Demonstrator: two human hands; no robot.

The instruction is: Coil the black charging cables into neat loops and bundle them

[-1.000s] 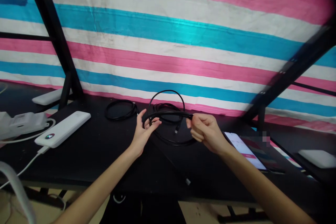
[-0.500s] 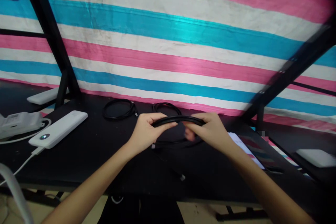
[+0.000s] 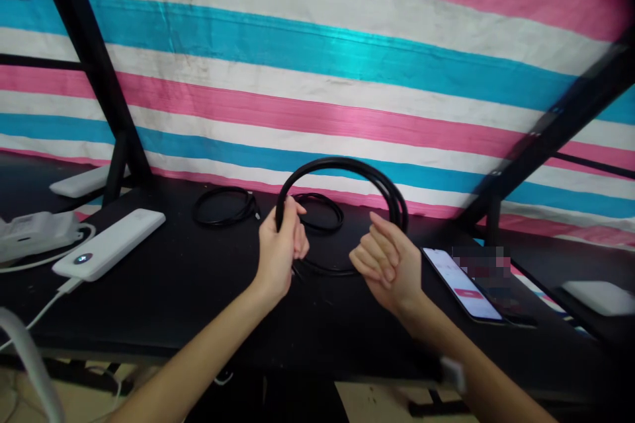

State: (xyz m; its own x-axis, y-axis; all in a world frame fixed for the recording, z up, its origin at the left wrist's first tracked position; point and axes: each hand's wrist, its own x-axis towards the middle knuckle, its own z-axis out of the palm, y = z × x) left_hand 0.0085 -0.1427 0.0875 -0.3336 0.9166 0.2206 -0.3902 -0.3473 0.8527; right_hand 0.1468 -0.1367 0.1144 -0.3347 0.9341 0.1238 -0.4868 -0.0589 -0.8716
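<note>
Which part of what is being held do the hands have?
A looped black cable: the left hand grips the loop's left side, and the right hand is closed at its right side.

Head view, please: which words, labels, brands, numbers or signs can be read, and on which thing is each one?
No text is readable.
White power bank: lit display, too small to read.
Phone with the lit screen: writing too small and blurred.
White adapter: any print is too blurred.
</note>
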